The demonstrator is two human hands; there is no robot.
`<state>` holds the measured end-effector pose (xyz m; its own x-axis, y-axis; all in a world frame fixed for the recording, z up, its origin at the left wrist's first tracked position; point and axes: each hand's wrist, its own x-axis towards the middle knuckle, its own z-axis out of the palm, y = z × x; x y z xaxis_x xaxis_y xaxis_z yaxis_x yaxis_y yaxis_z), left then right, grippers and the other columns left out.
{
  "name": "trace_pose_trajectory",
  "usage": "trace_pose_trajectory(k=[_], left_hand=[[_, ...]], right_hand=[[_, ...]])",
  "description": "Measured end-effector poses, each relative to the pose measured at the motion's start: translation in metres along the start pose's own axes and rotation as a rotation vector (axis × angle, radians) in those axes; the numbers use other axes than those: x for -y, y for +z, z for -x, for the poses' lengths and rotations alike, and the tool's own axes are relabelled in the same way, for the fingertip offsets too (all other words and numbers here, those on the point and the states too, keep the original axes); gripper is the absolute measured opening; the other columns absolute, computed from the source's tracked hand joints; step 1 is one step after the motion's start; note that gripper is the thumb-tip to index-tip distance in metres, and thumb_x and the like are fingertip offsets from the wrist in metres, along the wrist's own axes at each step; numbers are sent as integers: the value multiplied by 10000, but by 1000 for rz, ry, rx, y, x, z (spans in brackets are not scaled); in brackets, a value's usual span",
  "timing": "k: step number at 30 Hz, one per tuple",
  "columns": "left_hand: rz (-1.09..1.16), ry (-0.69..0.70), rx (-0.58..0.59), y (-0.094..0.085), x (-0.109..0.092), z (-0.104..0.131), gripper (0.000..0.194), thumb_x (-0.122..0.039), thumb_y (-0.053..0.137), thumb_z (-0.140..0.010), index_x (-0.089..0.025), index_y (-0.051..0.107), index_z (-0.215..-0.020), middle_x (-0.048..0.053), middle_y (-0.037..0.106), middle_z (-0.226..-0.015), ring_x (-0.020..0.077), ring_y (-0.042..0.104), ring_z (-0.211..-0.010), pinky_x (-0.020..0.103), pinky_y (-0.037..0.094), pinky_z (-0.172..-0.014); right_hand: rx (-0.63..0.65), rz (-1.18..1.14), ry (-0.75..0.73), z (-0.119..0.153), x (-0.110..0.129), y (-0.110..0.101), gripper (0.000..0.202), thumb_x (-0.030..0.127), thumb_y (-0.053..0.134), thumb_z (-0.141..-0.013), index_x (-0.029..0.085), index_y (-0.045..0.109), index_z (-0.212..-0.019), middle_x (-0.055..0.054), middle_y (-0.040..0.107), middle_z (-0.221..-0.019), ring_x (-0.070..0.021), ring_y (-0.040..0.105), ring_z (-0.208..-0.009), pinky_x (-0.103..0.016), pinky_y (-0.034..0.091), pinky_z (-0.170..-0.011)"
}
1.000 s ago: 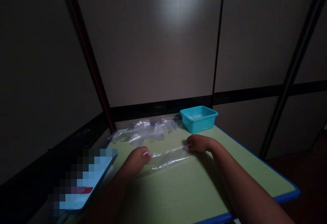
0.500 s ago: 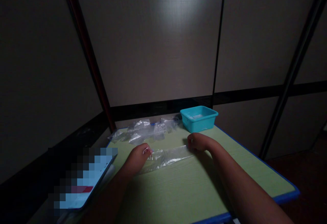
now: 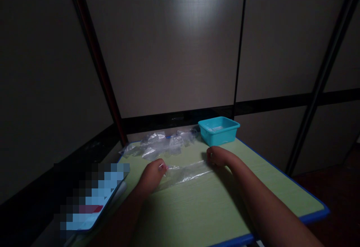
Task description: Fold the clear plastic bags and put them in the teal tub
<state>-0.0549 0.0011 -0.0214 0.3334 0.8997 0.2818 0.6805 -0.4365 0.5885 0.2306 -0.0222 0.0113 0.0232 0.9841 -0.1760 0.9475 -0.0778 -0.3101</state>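
A clear plastic bag is stretched low over the green table. My left hand pinches one end of it, fingers closed. At the other end, my right hand has its fingers closed on the plastic. Beyond my hands, several crumpled clear bags lie in a loose pile at the table's far left. A turquoise basket stands at the far edge, just behind my right hand, with something pale inside that is too small to make out.
A device with a lit, pixelated screen leans at the table's left side, near my left forearm. The table has a blue edge. Dark panelled doors rise right behind it.
The plastic between my hands has shifted slightly near my left fingers. Both hands remain almost where they were, still gripping it.
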Motion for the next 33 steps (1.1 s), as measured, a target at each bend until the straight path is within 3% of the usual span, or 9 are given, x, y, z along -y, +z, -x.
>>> trace_pose_trajectory(k=[13, 22, 28, 33], left_hand=[[0, 9, 0, -2, 0, 0, 179, -258, 443, -754, -173, 524, -618, 3, 568, -623, 154, 532, -641, 220, 347, -581], [-18, 15, 6, -2, 3, -1, 193, -275, 447, -753, -173, 537, -616, 6, 576, -624, 159, 534, -633, 226, 344, -578], [-21, 18, 7, -1, 3, -1, 185, -253, 447, -754, -171, 539, -616, 7, 581, -631, 156, 534, -641, 220, 342, -584], [-29, 9, 1, -1, 1, -1, 199, -229, 437, -757, -169, 533, -594, 4, 573, -616, 147, 523, -626, 213, 330, -573]], right_hand=[[-101, 69, -6, -3, 1, 6, 163, 238, 556, -715, 157, 656, -815, -87, 661, -747, -203, 604, -707, -244, 400, -575], [-151, 117, 15, -11, -5, 11, 276, 366, 603, -679, 139, 662, -825, -137, 654, -880, -249, 600, -788, -278, 413, -608], [-232, 103, 83, -14, -15, 5, 341, 356, 476, -779, 89, 631, -925, -189, 631, -933, -261, 594, -819, -305, 403, -646], [-306, 36, -14, -6, -3, -4, 337, 340, 370, -855, 115, 600, -956, -154, 631, -932, -213, 579, -823, -263, 373, -646]])
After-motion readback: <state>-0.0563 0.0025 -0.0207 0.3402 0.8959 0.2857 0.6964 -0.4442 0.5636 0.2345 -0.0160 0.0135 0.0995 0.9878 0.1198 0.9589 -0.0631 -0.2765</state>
